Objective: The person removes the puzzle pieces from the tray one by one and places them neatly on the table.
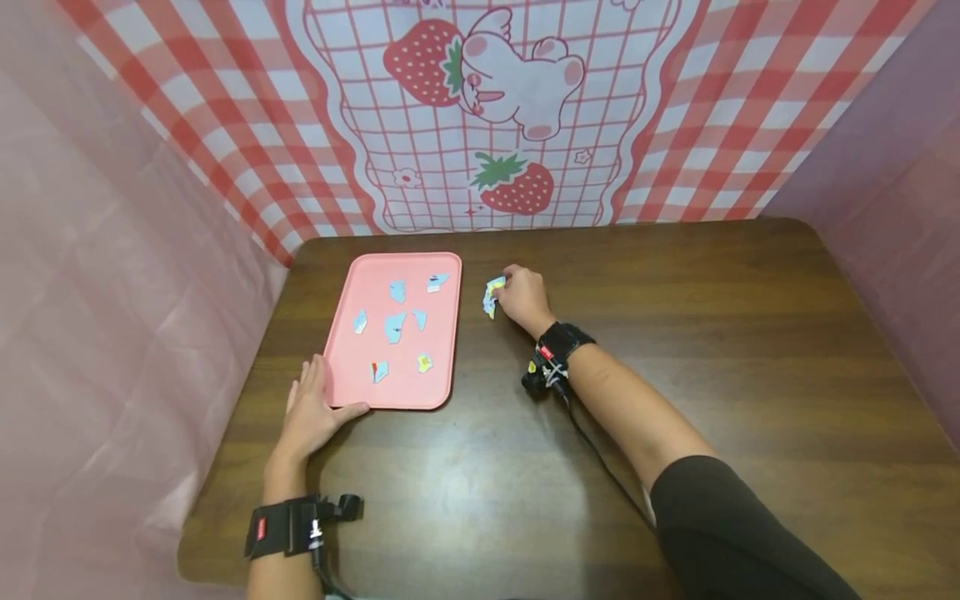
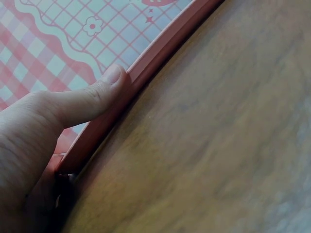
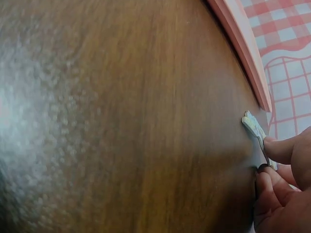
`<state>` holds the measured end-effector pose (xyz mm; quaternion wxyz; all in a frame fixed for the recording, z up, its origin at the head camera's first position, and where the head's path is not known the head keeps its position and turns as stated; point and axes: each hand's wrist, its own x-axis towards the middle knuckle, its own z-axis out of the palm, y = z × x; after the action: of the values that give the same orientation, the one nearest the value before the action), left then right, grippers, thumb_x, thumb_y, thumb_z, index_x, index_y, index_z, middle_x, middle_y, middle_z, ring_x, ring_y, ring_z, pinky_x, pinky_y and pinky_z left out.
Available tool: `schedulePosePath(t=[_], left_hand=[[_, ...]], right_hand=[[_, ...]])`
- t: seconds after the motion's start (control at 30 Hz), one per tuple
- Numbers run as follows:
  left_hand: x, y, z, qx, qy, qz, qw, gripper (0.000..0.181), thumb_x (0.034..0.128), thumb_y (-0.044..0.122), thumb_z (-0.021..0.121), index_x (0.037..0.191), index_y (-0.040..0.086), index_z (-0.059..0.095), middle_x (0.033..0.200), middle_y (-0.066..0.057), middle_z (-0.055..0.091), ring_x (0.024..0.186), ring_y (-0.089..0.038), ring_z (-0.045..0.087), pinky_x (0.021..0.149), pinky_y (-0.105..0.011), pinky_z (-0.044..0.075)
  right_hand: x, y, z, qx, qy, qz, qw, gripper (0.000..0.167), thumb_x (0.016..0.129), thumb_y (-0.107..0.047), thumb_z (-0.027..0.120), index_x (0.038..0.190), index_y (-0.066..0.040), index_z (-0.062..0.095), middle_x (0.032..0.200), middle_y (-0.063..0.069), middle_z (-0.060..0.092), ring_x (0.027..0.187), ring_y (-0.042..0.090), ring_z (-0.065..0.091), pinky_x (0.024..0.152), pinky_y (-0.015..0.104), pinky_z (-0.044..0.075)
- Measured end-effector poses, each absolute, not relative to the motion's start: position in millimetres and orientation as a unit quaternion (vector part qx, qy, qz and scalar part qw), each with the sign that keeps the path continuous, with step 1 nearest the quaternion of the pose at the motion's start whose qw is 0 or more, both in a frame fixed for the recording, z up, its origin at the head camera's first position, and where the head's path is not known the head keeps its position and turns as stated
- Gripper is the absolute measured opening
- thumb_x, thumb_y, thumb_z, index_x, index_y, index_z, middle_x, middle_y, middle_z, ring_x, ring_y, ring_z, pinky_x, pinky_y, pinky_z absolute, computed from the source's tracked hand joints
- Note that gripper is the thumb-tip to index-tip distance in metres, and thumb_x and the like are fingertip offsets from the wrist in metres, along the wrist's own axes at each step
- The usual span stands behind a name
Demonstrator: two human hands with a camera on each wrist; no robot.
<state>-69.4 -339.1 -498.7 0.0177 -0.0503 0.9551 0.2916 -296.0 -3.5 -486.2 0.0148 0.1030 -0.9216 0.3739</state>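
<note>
A pink tray [image 1: 401, 392] lies on the left part of the table, with several small, irregular light-blue puzzle pieces [image 1: 393, 327] spread over it. My left hand [image 1: 306, 421] rests around its near left corner, fingers lying along the side and thumb [image 2: 92, 99] stretched against the front rim. Just right of the tray, my right hand [image 1: 525, 298] pinches a blue and yellow puzzle piece [image 1: 492, 292] close to the tabletop. From the right wrist, this thin piece [image 3: 253, 127] shows tilted between thumb and fingers; the hand covers part of it.
The brown wooden table [image 1: 697, 350] extends right of the tray and in front of it. A red-and-white checked cloth [image 1: 675, 125] with strawberries hangs behind. Pink fabric [image 1: 112, 333] borders the left side. A cable [image 1: 607, 471] trails along the right forearm.
</note>
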Motion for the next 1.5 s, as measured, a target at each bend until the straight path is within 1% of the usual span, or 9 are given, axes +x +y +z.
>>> schedulePosePath(t=[0.13, 0.47, 0.7, 0.8, 0.93, 1.03, 1.27, 1.4, 1.5], left_hand=[[-69.1, -339.8, -498.9, -0.050, 0.955, 0.292, 0.016, 0.126, 0.0799, 0.055, 0.079, 0.156, -0.011, 0.005, 0.163, -0.031, 0.004, 0.152, -0.045, -0.001, 0.120, -0.059, 0.000], [-70.4, -339.4, -501.3, -0.050, 0.956, 0.290, 0.015, 0.126, 0.0796, 0.056, 0.079, 0.156, -0.011, 0.005, 0.163, -0.032, 0.005, 0.152, -0.045, 0.000, 0.120, -0.060, 0.000], [-69.2, -338.5, -499.6, -0.053, 0.955, 0.291, 0.020, 0.125, 0.0803, 0.055, 0.079, 0.156, -0.011, 0.004, 0.164, -0.030, 0.003, 0.152, -0.044, -0.002, 0.120, -0.060, -0.001], [-68.8, -338.4, -499.0, -0.053, 0.955, 0.291, 0.021, 0.125, 0.0805, 0.055, 0.079, 0.156, -0.012, 0.004, 0.163, -0.031, 0.003, 0.152, -0.045, -0.002, 0.119, -0.060, -0.001], [-69.5, -338.4, -499.0, -0.056, 0.954, 0.293, 0.023, 0.126, 0.0802, 0.055, 0.079, 0.156, -0.011, 0.004, 0.163, -0.032, 0.003, 0.152, -0.045, -0.002, 0.119, -0.061, -0.001], [-70.3, -338.3, -499.0, -0.057, 0.955, 0.290, 0.025, 0.126, 0.0803, 0.055, 0.079, 0.156, -0.011, 0.004, 0.163, -0.032, 0.003, 0.152, -0.045, -0.002, 0.119, -0.061, -0.001], [-71.9, -337.4, -498.5, -0.053, 0.956, 0.288, 0.020, 0.125, 0.0803, 0.056, 0.078, 0.156, -0.012, 0.005, 0.162, -0.033, 0.004, 0.151, -0.047, -0.001, 0.119, -0.062, 0.000], [-71.6, -337.3, -499.1, -0.051, 0.957, 0.285, 0.015, 0.124, 0.0801, 0.055, 0.079, 0.155, -0.014, 0.007, 0.162, -0.035, 0.006, 0.150, -0.049, 0.001, 0.118, -0.064, 0.002], [-71.0, -337.1, -499.3, -0.052, 0.957, 0.285, 0.016, 0.124, 0.0801, 0.055, 0.079, 0.155, -0.014, 0.007, 0.162, -0.034, 0.006, 0.151, -0.048, 0.001, 0.118, -0.063, 0.002]], right_hand=[[-296.8, -3.9, -484.2, 0.108, -0.928, 0.357, 0.013, 0.038, 0.087, -0.014, 0.075, 0.119, 0.005, 0.069, 0.110, 0.019, 0.072, 0.104, 0.035, 0.066, 0.089, 0.045, 0.052], [-297.2, -2.3, -480.8, 0.105, -0.935, 0.339, 0.000, 0.038, 0.082, -0.016, 0.079, 0.113, 0.005, 0.073, 0.111, 0.023, 0.069, 0.107, 0.039, 0.063, 0.090, 0.047, 0.051], [-298.8, -1.5, -483.7, 0.118, -0.939, 0.323, 0.010, 0.035, 0.081, -0.016, 0.078, 0.109, 0.005, 0.075, 0.109, 0.023, 0.070, 0.106, 0.039, 0.063, 0.089, 0.046, 0.051], [-299.0, -1.6, -482.5, 0.113, -0.936, 0.334, 0.009, 0.034, 0.082, -0.016, 0.076, 0.109, 0.005, 0.075, 0.109, 0.021, 0.072, 0.105, 0.039, 0.064, 0.090, 0.046, 0.052], [-300.0, -1.0, -481.0, 0.093, -0.921, 0.379, 0.001, 0.032, 0.088, -0.014, 0.069, 0.112, 0.005, 0.074, 0.112, 0.020, 0.072, 0.109, 0.037, 0.065, 0.096, 0.045, 0.050], [-301.2, 0.3, -480.9, 0.082, -0.908, 0.410, -0.001, 0.032, 0.090, -0.013, 0.065, 0.115, 0.005, 0.072, 0.114, 0.020, 0.072, 0.112, 0.036, 0.064, 0.099, 0.044, 0.048], [-301.3, 3.1, -480.9, 0.071, -0.894, 0.443, -0.007, 0.032, 0.091, -0.012, 0.063, 0.118, 0.002, 0.071, 0.115, 0.019, 0.070, 0.111, 0.032, 0.063, 0.095, 0.042, 0.049], [-299.3, 2.6, -479.6, 0.066, -0.884, 0.464, -0.002, 0.031, 0.089, -0.011, 0.063, 0.117, 0.001, 0.071, 0.111, 0.018, 0.070, 0.106, 0.030, 0.064, 0.092, 0.042, 0.051], [-296.0, 0.2, -478.9, 0.072, -0.883, 0.464, 0.007, 0.031, 0.088, -0.010, 0.063, 0.116, 0.000, 0.072, 0.108, 0.017, 0.069, 0.103, 0.029, 0.064, 0.091, 0.042, 0.051]])
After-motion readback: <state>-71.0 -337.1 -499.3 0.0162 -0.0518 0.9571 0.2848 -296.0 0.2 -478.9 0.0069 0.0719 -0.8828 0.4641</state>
